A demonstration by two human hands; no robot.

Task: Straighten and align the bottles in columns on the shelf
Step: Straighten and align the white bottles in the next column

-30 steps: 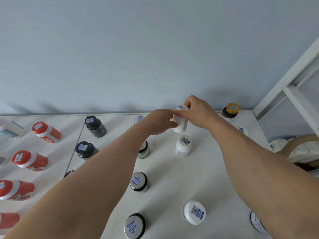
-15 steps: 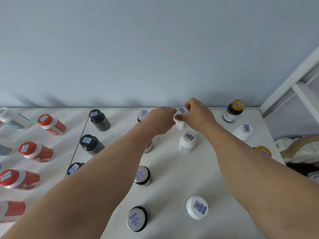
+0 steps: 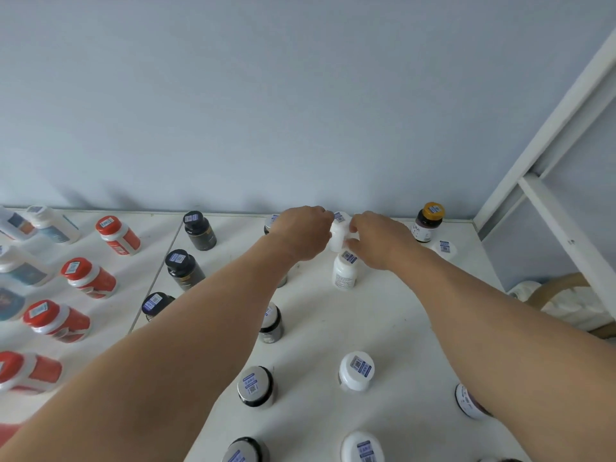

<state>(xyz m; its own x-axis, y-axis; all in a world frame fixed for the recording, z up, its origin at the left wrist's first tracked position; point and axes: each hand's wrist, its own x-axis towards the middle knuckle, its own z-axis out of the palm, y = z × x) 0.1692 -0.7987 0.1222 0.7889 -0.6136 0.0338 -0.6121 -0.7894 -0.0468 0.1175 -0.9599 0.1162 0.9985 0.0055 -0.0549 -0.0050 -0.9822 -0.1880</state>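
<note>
Head view: small white bottle (image 3: pixel 339 233), smooth plastic cylinder with a blue barcode sticker on its flat cap, upright at 12 o'clock on the white shelf (image 3: pixel 393 321), close to the back wall (image 3: pixel 266 111). Left hand (image 3: pixel 301 232) at its 9 o'clock side, right hand (image 3: pixel 378 240) at its 3 o'clock side; fingers of both curl in and pinch the body between them, cap showing above the fingertips. Second white bottle (image 3: pixel 345 271), same make, stands just at 6 o'clock of it, touching or nearly so under the right fingers; cannot tell which. Amber bottle with yellow cap (image 3: pixel 428 223) at 2 o'clock by the wall. Black bottles (image 3: pixel 199 231) run in a column at 10 o'clock; red-capped bottles (image 3: pixel 116 235) lie tilted at far 9 o'clock. Shelf surface matte, faintly scuffed.
</note>
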